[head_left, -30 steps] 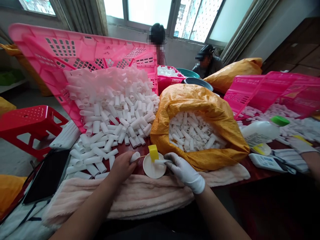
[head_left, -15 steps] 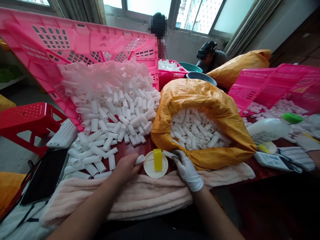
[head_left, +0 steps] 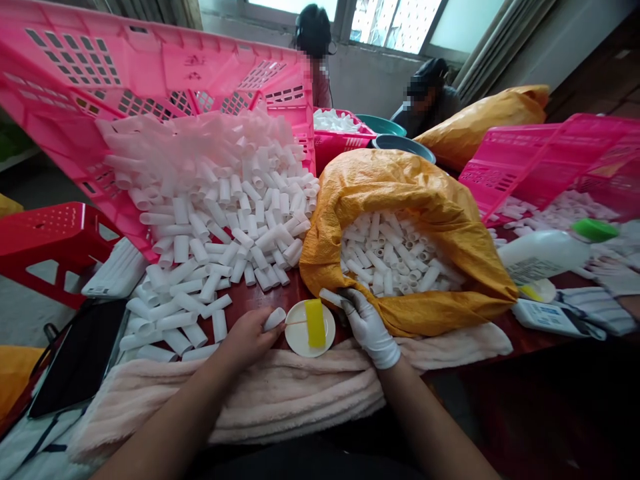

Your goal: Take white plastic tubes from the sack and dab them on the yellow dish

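Head camera: lower centre of the frame, a tube in each hand, flanking the dish [head_left: 299, 337] on the tabletop.
Left hand [head_left: 249, 339] fingers pinch a white tube [head_left: 275, 319]; gloved right hand [head_left: 369, 328] grips a second tube [head_left: 331, 297] by the orange bag [head_left: 450, 220]. Mid-handling, I'd judge; the next move needs steady aim.

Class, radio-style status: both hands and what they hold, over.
Left hand pinches white tube. Gloved right hand grips second tube beside orange sack. Dish with yellow block between hands.

daylight fr rear windows [head_left: 395, 23] | bright glare | edges warped, blurry
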Demonstrator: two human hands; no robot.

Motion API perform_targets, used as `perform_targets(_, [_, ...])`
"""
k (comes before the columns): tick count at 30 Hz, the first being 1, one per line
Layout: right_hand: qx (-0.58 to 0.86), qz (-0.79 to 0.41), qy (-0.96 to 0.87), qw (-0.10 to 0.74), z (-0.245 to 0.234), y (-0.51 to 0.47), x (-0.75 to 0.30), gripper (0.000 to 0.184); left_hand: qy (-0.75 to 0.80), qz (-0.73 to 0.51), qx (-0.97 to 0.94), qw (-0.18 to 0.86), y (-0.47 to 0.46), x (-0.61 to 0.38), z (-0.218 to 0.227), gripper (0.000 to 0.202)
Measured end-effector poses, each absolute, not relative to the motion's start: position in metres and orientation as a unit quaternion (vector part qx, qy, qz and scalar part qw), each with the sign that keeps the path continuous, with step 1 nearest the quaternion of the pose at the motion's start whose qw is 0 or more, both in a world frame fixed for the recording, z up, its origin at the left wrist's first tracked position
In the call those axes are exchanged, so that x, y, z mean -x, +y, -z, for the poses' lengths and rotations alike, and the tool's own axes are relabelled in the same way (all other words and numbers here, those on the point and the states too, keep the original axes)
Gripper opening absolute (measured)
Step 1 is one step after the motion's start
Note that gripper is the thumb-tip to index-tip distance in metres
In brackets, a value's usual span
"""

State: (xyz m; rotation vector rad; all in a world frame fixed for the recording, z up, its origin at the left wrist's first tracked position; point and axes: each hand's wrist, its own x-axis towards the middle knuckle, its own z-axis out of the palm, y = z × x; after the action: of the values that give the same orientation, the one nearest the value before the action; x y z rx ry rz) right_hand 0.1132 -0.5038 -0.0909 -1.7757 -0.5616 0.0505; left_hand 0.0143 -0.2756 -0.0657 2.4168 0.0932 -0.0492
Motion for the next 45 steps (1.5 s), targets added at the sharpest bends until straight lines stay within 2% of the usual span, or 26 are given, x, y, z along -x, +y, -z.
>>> perform_targets(6, [0.787,-0.012,-0.272,0.554,0.084,-0.502,-0.11,0.024,0.048,0.046,-0.955,0.289,-0.277,-0.015,0.071,0.025])
perform_targets(11, [0.806,0.005,-0.303,0.509,0.079,-0.493,-0.107,0.025,0.057,0.05,-0.961,0.266,-0.279,-0.016,0.068,0.023])
perform_targets(16, [0.781,-0.035,-0.37,0.502,0.073,-0.486,-0.11,0.023,0.053,0.038,-0.968,0.241,-0.282,-0.016,0.065,0.022])
perform_targets(20, [0.804,-0.023,-0.353,0.478,0.076,-0.486,-0.114,0.028,0.054,0.043,-0.97,0.234,-0.283,-0.016,0.063,0.022])
perform_targets(24, [0.82,-0.006,-0.369,0.437,0.075,-0.483,-0.116,0.024,0.05,0.035,-0.973,0.224,-0.282,-0.017,0.062,0.02])
perform_targets(28, [0.794,0.0,-0.413,0.445,0.072,-0.483,-0.116,0.021,0.046,0.038,-0.975,0.215,-0.282,-0.018,0.063,0.018])
perform_targets(32, [0.816,-0.007,-0.351,0.46,0.076,-0.486,-0.116,0.026,0.043,0.034,-0.976,0.209,-0.282,-0.018,0.063,0.019])
perform_targets(37, [0.802,-0.015,-0.385,0.456,0.076,-0.49,-0.119,0.019,0.043,0.031,-0.977,0.207,-0.281,-0.018,0.064,0.02])
perform_targets(42, [0.818,-0.017,-0.355,0.453,0.076,-0.488,-0.116,0.026,0.038,0.032,-0.975,0.216,-0.28,-0.017,0.062,0.019])
perform_targets(45, [0.821,-0.005,-0.353,0.448,0.077,-0.487,-0.114,0.024,0.037,0.025,-0.976,0.211,-0.28,-0.016,0.061,0.019])
